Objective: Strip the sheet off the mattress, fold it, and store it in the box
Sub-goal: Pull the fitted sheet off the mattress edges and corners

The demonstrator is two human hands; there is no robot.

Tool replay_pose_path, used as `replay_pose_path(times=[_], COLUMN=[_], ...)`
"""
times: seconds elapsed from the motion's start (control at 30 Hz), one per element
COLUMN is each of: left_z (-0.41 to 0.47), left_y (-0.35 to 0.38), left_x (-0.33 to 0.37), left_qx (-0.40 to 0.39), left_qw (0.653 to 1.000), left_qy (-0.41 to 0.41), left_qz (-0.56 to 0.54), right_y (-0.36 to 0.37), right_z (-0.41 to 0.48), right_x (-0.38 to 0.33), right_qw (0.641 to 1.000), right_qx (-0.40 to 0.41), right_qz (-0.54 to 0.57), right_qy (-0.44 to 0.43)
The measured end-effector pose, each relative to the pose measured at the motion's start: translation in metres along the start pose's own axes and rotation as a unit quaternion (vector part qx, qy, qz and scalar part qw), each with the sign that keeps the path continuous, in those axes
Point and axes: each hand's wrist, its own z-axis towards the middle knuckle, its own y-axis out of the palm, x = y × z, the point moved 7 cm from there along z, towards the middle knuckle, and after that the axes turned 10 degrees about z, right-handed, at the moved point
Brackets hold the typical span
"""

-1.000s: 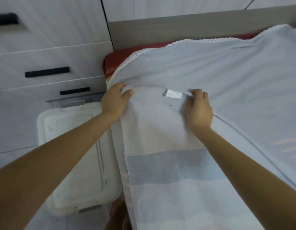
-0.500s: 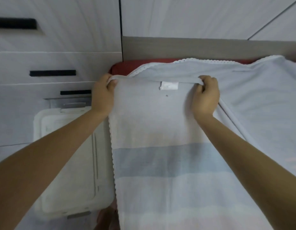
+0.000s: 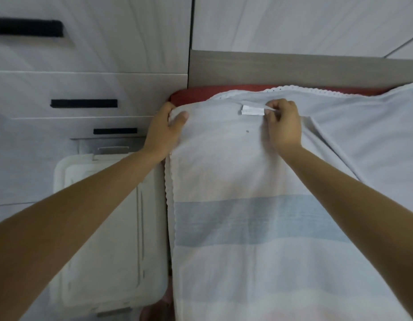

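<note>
red mattress (image 3: 193, 95) beneath, left hand (image 3: 162, 130) and right hand (image 3: 284, 122) gripping sheet (image 3: 235, 181) fold's far edge

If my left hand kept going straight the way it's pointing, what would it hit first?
Your left hand, gripping the sheet corner, points toward the head of the bed. It would probably meet the red mattress corner first, then the grey headboard behind it, though depth is hard to judge.

A home bedroom: a red mattress (image 3: 191, 96) against a grey headboard (image 3: 293, 68); white drawers (image 3: 89, 86) with black handles (image 3: 83, 103) beside it.
</note>
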Motion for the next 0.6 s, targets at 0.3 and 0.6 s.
replay_pose_path(times=[0.3,0.6], left_z=[0.002,0.032], left_y=[-0.004,-0.009], left_x=[-0.004,-0.006], left_qx=[-0.06,-0.045], left_qw=[0.998,0.998], left_qy=[-0.01,-0.043], left_qz=[-0.002,-0.005], right_y=[0.001,0.015], right_z=[0.019,0.045], right_x=[-0.02,-0.021], right_qw=[0.99,0.99], right_qx=[0.018,0.002], right_qz=[0.135,0.131], right_qy=[0.046,0.062])
